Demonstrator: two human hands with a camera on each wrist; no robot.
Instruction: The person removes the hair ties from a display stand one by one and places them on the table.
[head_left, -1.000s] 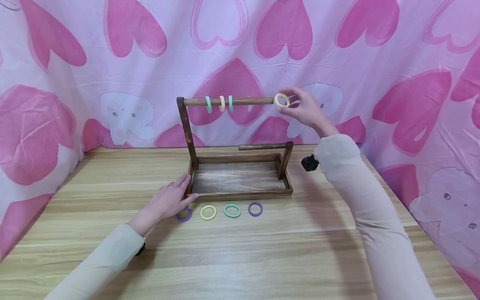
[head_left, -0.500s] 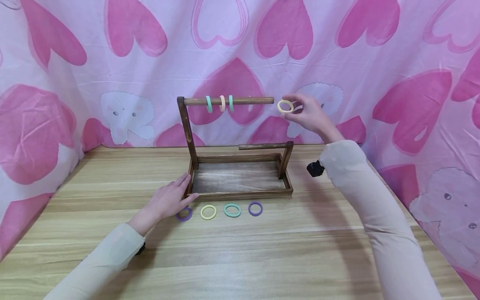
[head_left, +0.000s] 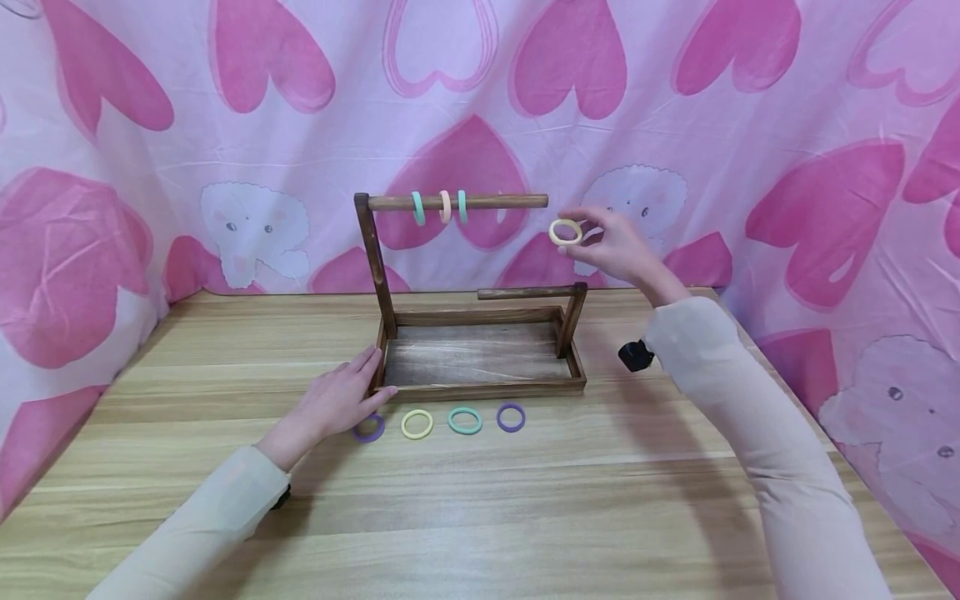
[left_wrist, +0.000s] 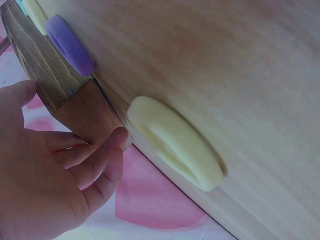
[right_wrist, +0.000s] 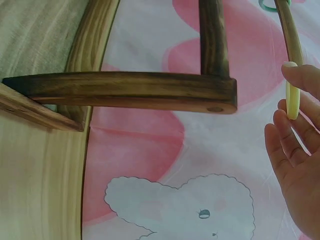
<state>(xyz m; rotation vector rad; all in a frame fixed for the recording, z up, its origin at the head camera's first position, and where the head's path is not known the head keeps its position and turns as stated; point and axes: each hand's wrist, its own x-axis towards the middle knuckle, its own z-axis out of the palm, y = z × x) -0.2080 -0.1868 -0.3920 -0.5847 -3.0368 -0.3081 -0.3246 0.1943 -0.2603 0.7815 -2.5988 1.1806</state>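
Fingers (head_left: 592, 218) of the right hand (head_left: 611, 246) pinch the cream ring (head_left: 565, 232), held off the rod's (head_left: 457, 202) free end.

Dark-stained wooden rack (head_left: 480, 350), fuzzy rings (head_left: 464, 420)

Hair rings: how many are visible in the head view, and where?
8. Three hang on the top bar: teal, peach, teal. Four lie on the table: purple, yellow, green, purple. The right hand pinches a cream one.
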